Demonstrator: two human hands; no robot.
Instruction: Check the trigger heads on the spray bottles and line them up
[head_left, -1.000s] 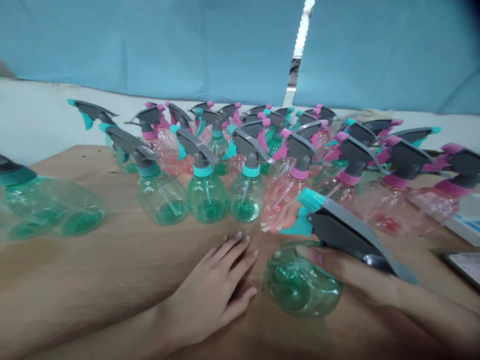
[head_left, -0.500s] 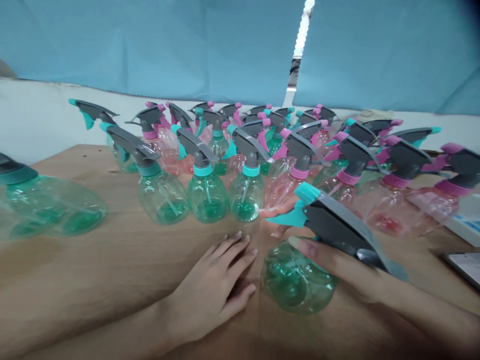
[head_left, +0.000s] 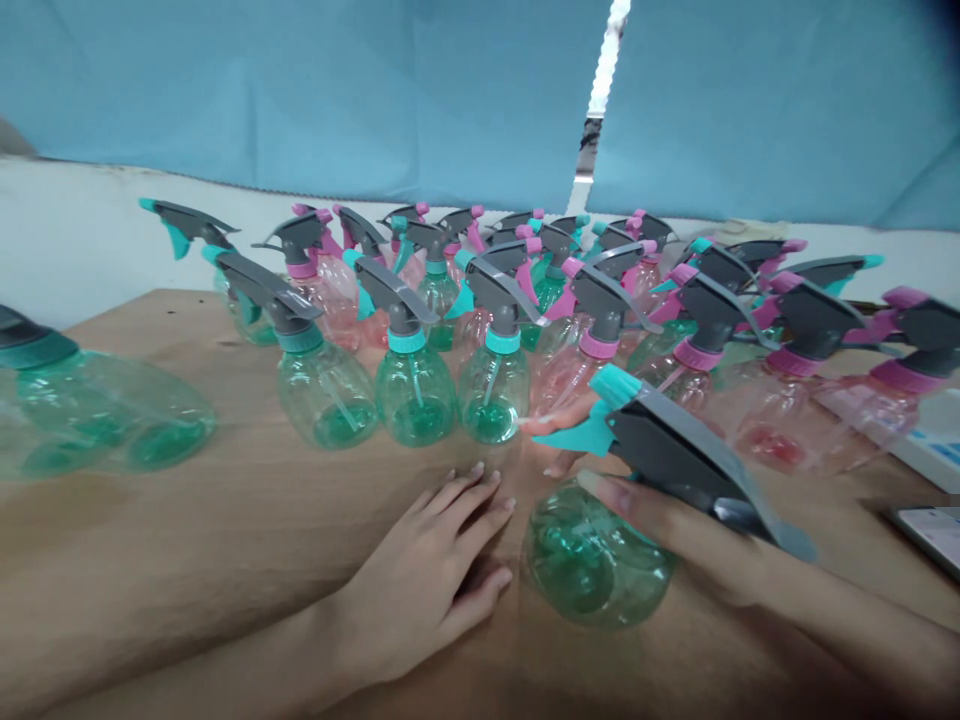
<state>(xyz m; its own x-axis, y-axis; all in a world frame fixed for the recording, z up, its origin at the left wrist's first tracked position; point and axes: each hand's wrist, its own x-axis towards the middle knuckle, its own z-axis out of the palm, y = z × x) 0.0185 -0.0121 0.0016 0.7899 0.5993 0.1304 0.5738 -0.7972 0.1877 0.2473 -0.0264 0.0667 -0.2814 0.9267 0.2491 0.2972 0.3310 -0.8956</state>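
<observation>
My right hand grips a green spray bottle by its neck, just under the grey trigger head with a teal nozzle. The bottle stands on the wooden table, tilted a little to the left. My left hand lies flat on the table with fingers spread, just left of that bottle and not touching it. Directly behind stands a front row of three green bottles, with pink bottles to their right.
Several more green and pink spray bottles crowd the back of the table. A green bottle lies on its side at the far left. A phone or tablet corner shows at the right edge. A blue curtain hangs behind.
My right hand has shifted the green bottle slightly left and forward, toward the front row. My left hand has stayed flat in place.
</observation>
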